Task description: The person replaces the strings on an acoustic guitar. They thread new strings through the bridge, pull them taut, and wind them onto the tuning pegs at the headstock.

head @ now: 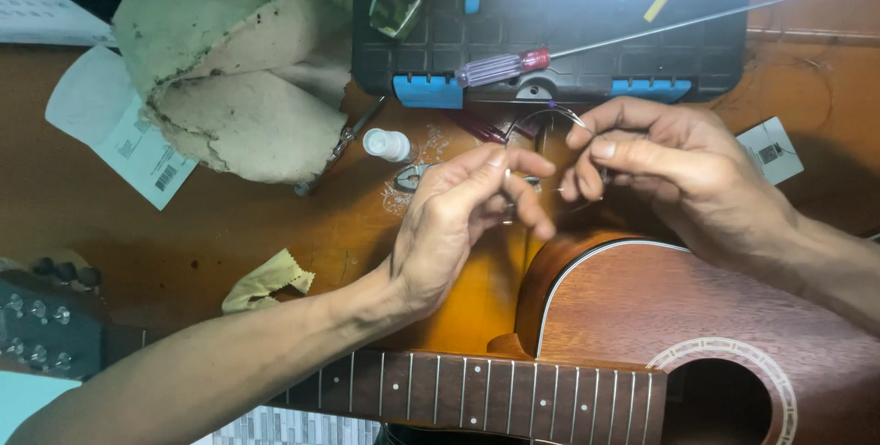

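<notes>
Head cam: I've got both hands over the guitar body (pixel 697 317), working a thin wire string (pixel 550 113). My left hand (pixel 467 216) is pinched shut, thumb and fingertips on one end of the string near a small metal bit I can't make out. My right hand (pixel 669 165) is closed on the other part, where the string loops up in an arc between the two hands. Looks like I'm mid-way through prepping the string, forming or feeding the end. Next move needs a steady pinch and tension kept on, so the loop doesn't spring loose.

Surface: orange-brown wood table (pixel 275 216), cluttered. Fretboard (pixel 477 395) runs along the bottom, headstock with tuners (pixel 37 317) at left. Purple-handled screwdriver (pixel 504 67) lies on a black tool case (pixel 568 23). Small white bottle (pixel 386 144), crumpled tan cloth (pixel 229 69), paper tag (pixel 119 124) nearby. Bright lamp glare at the top edge; room otherwise out of view.
</notes>
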